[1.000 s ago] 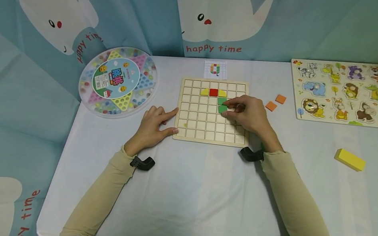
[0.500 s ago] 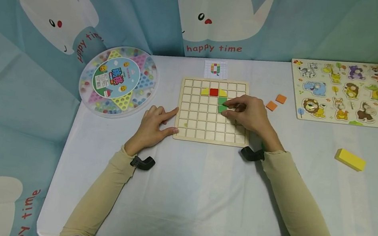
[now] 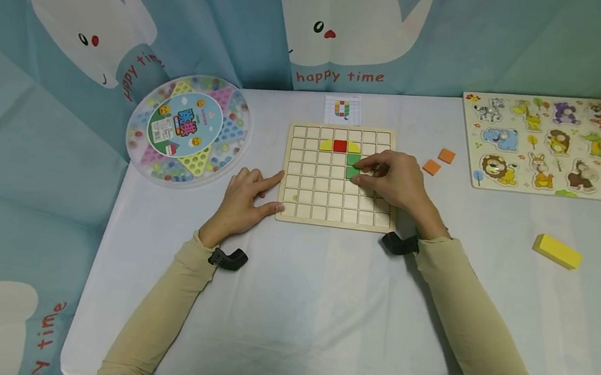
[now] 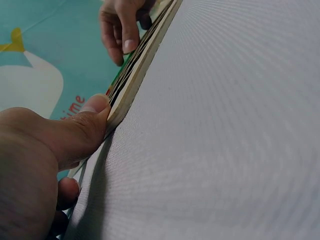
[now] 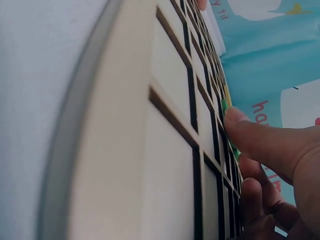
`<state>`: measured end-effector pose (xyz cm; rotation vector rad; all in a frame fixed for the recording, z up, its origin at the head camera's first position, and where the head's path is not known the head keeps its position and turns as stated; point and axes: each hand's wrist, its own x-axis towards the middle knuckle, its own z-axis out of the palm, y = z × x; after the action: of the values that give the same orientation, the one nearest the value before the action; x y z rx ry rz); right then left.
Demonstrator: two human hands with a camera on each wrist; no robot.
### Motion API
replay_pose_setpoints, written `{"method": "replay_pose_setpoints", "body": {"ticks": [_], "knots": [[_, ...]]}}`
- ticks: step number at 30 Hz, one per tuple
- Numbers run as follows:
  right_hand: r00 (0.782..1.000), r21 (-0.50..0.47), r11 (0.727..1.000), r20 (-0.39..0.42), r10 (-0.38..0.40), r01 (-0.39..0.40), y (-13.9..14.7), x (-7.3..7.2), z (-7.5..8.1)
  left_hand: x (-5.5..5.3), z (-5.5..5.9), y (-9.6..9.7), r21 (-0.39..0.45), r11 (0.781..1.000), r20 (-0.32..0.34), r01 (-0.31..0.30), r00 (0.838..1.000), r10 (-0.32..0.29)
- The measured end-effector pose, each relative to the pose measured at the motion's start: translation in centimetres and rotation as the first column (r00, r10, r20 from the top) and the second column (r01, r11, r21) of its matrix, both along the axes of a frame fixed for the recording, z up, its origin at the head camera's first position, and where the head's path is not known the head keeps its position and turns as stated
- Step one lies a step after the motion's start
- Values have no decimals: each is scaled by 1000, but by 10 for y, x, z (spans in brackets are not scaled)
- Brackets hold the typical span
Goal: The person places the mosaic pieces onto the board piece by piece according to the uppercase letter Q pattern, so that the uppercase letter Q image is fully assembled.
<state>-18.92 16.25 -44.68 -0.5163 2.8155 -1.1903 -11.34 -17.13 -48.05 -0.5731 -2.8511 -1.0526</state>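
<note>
A wooden grid board (image 3: pixel 305 198) lies mid-table. A red square tile (image 3: pixel 339 146) sits in it between two yellow rounded tiles, with an upper green tile (image 3: pixel 352 159) below the right yellow one. Directly beneath is a lower green tile (image 3: pixel 351 173), which my right hand (image 3: pixel 396 182) holds between thumb and forefinger at its cell; in the right wrist view the thumb (image 5: pixel 237 122) touches green. My left hand (image 3: pixel 240 205) rests at the board's left edge, forefinger and thumb extended against it. The left wrist view shows that thumb (image 4: pixel 95 107) on the board's rim.
Behind the board lies a pattern card (image 3: pixel 342 111) with a coloured figure. Two orange tiles (image 3: pixel 431 167) are right of the board. Farther right are an animal puzzle board (image 3: pixel 560 147) and a yellow block (image 3: pixel 557 252). A round game box (image 3: pixel 187 130) stands at left.
The right thumb and forefinger have shifted very slightly at the lower green tile. The left hand and the board stay where they were.
</note>
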Motion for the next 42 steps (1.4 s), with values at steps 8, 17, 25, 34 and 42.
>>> {"method": "replay_pose_setpoints", "body": {"ticks": [8,17,25,34,42], "knots": [[998,-32,999,55,-20,22,15,4,5,1,-1,2,-2,1000,-12,-2,1000,2],[994,7,994,-8,-111,111,53,6,17,1,1,1,-8,1000,-14,2,1000,-2],[985,109,979,-24,-173,174,87,5,23,2,0,1,-7,1000,-9,1,1000,-1],[970,240,946,55,-238,219,96,9,23,1,-1,0,-7,1000,-3,3,1000,-3],[965,280,927,7,-263,250,96,9,19,1,0,0,-4,1000,-7,-1,1000,1]]}}
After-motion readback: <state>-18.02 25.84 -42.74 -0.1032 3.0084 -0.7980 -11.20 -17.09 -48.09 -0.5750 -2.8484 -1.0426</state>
